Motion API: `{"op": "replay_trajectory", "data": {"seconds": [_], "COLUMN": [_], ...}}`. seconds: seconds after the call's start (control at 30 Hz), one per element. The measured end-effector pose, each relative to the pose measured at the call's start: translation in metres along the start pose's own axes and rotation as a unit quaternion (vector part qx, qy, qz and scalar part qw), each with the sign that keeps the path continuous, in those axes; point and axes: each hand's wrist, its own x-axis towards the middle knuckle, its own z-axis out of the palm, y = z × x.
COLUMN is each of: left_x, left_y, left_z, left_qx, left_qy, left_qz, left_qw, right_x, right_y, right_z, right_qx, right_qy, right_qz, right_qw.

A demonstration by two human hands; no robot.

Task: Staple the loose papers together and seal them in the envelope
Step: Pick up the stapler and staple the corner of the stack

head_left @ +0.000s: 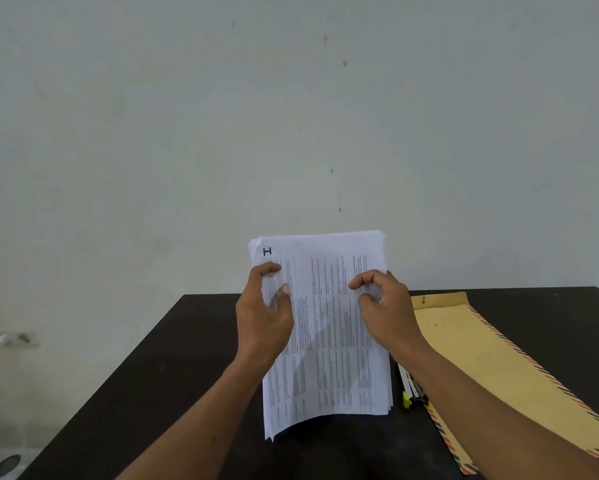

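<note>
— Papers first: where is the white printed stack of loose papers (325, 327)?

— Upright above the dark brown tabletop (173, 368), held between both hands, its lower edge near the surface; whether it touches, I cannot tell. A handwritten "H" sits in its top left corner.

— And the fingers?

— Left hand (261, 323) grips the left edge, thumb pressed on the front, fingers curled behind. Right hand (388, 306) pinches the right edge, fingers bent and bunched together.

— The envelope?

— A long tan paper envelope with red-and-blue striped border (492, 368) lies flat to the right. Between it and the stack rests a small white-and-yellow object (410, 389), partly hidden by the right forearm.
</note>
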Motion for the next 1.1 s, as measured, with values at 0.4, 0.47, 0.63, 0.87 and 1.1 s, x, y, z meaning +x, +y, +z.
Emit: {"op": "replay_trajectory", "data": {"seconds": [0.4, 0.47, 0.63, 0.87, 1.1], "left_x": [0.023, 0.017, 0.01, 0.001, 0.004], "left_y": [-0.004, -0.007, -0.001, -0.008, -0.017], "left_z": [-0.026, -0.026, -0.024, -0.024, -0.022], "left_qx": [0.051, 0.042, -0.005, 0.001, -0.019], "left_qy": [-0.043, -0.07, -0.138, -0.115, -0.045], "left_qz": [-0.029, -0.036, -0.046, -0.108, -0.153], "left_qw": [0.997, 0.996, 0.989, 0.987, 0.987], "right_x": [0.007, 0.01, 0.028, 0.02, 0.019], "right_y": [0.003, -0.004, -0.029, -0.017, -0.009], "right_z": [-0.025, -0.02, 0.003, 0.021, 0.022], "right_qx": [-0.153, -0.249, -0.272, -0.142, -0.174], "right_qy": [-0.111, -0.052, -0.212, -0.243, -0.28], "right_qz": [0.118, 0.02, -0.061, -0.065, -0.075], "right_qw": [0.975, 0.967, 0.937, 0.957, 0.941]}}
